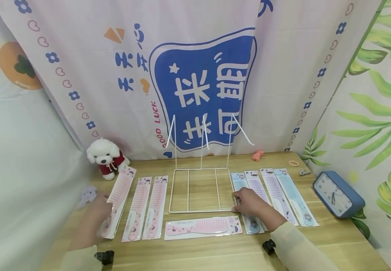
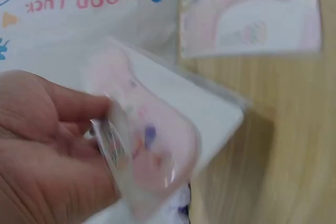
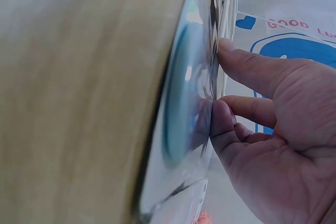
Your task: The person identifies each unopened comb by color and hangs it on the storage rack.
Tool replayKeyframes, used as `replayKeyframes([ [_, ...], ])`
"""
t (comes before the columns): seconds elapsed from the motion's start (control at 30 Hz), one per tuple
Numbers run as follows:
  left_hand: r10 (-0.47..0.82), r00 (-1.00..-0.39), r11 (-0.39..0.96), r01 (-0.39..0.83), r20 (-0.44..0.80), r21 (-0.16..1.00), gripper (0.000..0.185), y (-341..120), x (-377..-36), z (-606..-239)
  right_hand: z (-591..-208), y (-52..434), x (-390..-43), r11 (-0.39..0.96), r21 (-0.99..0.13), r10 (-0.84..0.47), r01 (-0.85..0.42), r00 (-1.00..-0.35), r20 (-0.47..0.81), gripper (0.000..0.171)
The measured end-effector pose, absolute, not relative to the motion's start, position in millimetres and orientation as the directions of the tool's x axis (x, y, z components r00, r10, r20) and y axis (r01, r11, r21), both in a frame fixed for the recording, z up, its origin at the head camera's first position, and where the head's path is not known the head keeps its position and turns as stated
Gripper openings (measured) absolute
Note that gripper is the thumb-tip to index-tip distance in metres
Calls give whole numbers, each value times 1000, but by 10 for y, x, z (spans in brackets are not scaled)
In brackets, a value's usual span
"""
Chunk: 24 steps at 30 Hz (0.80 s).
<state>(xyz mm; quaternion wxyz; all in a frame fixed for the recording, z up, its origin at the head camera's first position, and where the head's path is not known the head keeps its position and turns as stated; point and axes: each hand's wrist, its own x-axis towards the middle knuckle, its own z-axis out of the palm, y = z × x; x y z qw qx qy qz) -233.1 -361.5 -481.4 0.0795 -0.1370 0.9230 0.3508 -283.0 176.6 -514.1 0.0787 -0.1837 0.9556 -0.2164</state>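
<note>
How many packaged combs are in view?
8. Left of the white rack: the leftmost pink comb, in the left hand, then two pink combs. In front: a crosswise pink comb. Right: a blue comb, two purple combs, an outermost blue comb. Any underneath would be hidden.

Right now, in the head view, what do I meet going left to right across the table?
White toy dog, pink comb just left of the wire rack, the rack itself, right hand, rightmost blue comb, clock.
</note>
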Motion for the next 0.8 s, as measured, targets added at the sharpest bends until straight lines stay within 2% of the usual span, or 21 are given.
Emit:
replayKeyframes([
  [0.1,-156,-971,677,-240,-183,695,49,-3547,-2343,-4715,-5140,1763,-2830,837,-447,-383,-315,-921,-69,45],
  [0.17,-105,-984,589,-177,-143,789,44,-3476,-2339,-4662,-5141,1762,-2833,836,-450,-383,-314,-921,-69,46],
  [0.33,104,-995,242,19,-6,970,32,-3274,-2276,-4610,-5150,1759,-2849,827,-464,-388,-317,-920,-63,48],
  [0.47,277,-945,10,182,172,983,26,-3136,-2254,-4614,-5162,1758,-2865,828,-466,-385,-312,-920,-69,49],
  [0.6,378,-887,-61,262,265,963,25,-2997,-2261,-4557,-5162,1757,-2862,835,-463,-378,-299,-922,-87,50],
  [0.8,394,-883,-37,263,255,964,21,-2854,-2261,-4439,-5147,1745,-2845,834,-462,-384,-303,-919,-90,48],
])
